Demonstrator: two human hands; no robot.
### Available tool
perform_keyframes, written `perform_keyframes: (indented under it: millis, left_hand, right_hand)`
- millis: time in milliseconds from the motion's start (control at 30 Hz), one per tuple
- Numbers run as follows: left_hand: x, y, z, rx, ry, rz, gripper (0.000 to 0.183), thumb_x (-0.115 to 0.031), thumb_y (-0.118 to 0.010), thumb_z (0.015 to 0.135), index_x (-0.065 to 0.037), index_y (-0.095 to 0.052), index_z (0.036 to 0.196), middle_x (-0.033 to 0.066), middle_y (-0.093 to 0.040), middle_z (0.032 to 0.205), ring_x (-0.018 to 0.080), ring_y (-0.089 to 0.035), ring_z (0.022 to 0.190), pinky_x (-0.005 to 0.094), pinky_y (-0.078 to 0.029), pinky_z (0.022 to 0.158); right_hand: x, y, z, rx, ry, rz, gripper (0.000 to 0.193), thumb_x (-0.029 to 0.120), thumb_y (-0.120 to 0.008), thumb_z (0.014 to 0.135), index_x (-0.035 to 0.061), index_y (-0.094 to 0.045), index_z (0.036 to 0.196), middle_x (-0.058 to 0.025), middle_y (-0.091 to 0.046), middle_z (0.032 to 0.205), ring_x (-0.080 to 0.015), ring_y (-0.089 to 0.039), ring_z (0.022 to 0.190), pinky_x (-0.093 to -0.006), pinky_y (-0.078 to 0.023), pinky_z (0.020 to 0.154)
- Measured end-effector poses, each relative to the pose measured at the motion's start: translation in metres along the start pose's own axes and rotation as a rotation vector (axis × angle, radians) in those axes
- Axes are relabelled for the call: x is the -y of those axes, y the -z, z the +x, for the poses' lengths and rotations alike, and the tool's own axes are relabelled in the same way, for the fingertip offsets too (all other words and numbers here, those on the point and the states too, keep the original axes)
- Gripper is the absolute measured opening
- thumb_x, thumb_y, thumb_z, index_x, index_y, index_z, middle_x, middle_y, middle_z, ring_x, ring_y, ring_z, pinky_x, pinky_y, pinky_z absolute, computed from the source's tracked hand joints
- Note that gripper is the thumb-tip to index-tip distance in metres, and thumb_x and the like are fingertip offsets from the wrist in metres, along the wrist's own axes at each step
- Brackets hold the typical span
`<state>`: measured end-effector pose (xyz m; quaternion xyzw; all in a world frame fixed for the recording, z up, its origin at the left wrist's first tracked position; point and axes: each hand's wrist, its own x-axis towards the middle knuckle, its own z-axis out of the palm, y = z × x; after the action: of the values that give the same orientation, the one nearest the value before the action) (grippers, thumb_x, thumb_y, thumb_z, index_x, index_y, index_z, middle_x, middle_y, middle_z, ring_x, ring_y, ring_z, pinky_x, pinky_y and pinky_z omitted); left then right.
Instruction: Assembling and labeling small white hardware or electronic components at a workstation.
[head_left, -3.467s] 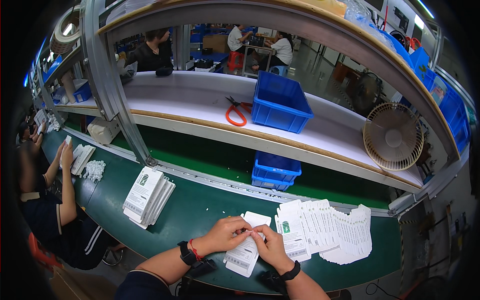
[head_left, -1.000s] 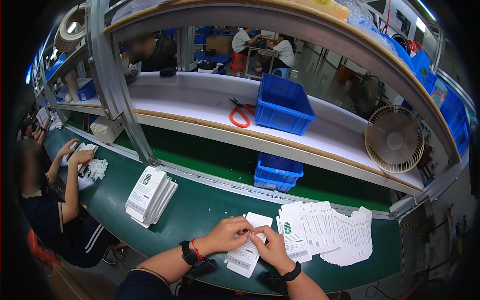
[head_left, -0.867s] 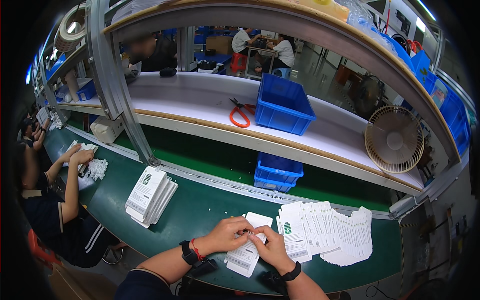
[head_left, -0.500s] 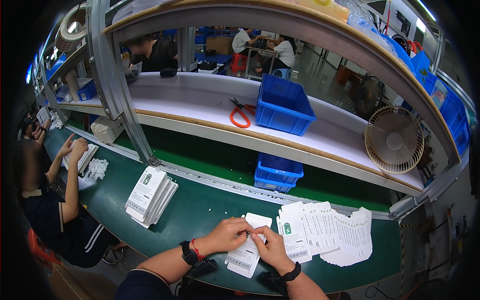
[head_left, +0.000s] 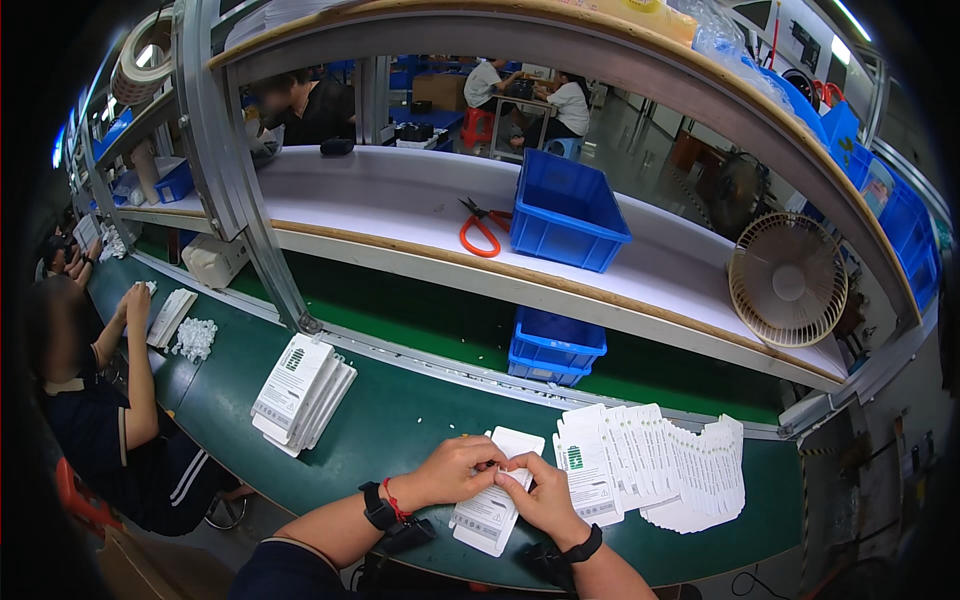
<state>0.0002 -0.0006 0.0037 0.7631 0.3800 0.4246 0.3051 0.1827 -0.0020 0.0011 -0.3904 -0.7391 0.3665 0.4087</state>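
Observation:
A flat white printed carton sleeve (head_left: 487,521) lies on the green table in front of me. Over its upper half my left hand (head_left: 456,470) and my right hand (head_left: 541,494) meet, fingertips pinched together. Whatever is between the fingertips is too small and covered to make out. Right of my hands, a fanned row of similar white cartons (head_left: 640,462) overlaps across the table, the nearest one close to my right hand. To the left stands a stack of the same cartons (head_left: 297,386), apart from both hands.
Beyond the table edge, a shelf (head_left: 400,205) carries red-handled cutters (head_left: 481,236), a blue bin (head_left: 570,225) and a fan (head_left: 788,280). A second blue bin (head_left: 556,350) sits underneath. A co-worker (head_left: 100,400) at the left works beside a pile of small white pieces (head_left: 196,340).
My hands stay over the carton, with only a slight shift of the right fingers and thumb. The co-worker's hands have come together and moved off their carton stack.

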Motion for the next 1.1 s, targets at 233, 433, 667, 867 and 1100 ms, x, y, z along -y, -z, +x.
perform_keyframes:
  millis: [233,433,667,867,1100]
  left_hand:
    - [-0.0017,-0.0002,0.0005,0.011,-0.002,0.018,0.01,-0.007,-0.064,0.077,-0.004,-0.065,0.087,0.0086,-0.063,0.081,0.0223,-0.061,0.068,0.0304,-0.05,0.059]
    - [-0.0007,-0.0004,-0.0004,0.001,0.007,0.015,0.014,-0.009,-0.065,0.077,-0.003,-0.065,0.09,0.0094,-0.062,0.079,0.022,-0.06,0.066,0.0304,-0.05,0.058]
    - [0.0011,-0.0002,0.0005,-0.01,-0.006,0.0,0.015,-0.009,-0.065,0.077,-0.003,-0.065,0.091,0.01,-0.062,0.078,0.0218,-0.06,0.066,0.0302,-0.049,0.058]
    - [0.0035,-0.0004,-0.0021,-0.023,-0.017,0.014,0.015,-0.004,-0.061,0.076,-0.002,-0.065,0.09,0.0108,-0.062,0.077,0.0226,-0.06,0.066,0.0312,-0.048,0.057]
    - [0.0016,-0.0019,-0.0021,-0.024,0.001,0.007,0.015,-0.003,-0.06,0.076,-0.002,-0.065,0.09,0.0109,-0.061,0.075,0.0227,-0.059,0.065,0.0313,-0.048,0.057]
  right_hand:
    - [-0.0038,0.0005,-0.0016,0.014,-0.05,-0.023,0.012,0.016,-0.062,0.087,0.0034,-0.061,0.089,-0.0051,-0.062,0.066,-0.0073,-0.05,0.048,-0.0235,-0.038,0.045]
    - [0.0041,0.0026,-0.0004,0.043,-0.105,-0.047,0.013,0.014,-0.057,0.09,0.0019,-0.059,0.092,-0.0153,-0.063,0.074,-0.0272,-0.063,0.06,-0.0331,-0.046,0.053]
    - [0.0029,0.0017,0.0002,0.038,-0.105,-0.045,0.013,0.014,-0.056,0.09,0.0013,-0.058,0.093,-0.0167,-0.064,0.077,-0.0303,-0.064,0.065,-0.0343,-0.048,0.056]
    - [0.0045,0.0011,-0.0006,0.043,-0.11,-0.052,0.012,0.013,-0.056,0.089,0.0013,-0.058,0.093,-0.0167,-0.064,0.077,-0.0298,-0.064,0.065,-0.0341,-0.048,0.056]
    - [0.005,0.0028,-0.001,0.033,-0.097,-0.054,0.012,0.012,-0.057,0.089,0.0012,-0.058,0.093,-0.0162,-0.064,0.077,-0.0291,-0.063,0.064,-0.0337,-0.047,0.055]
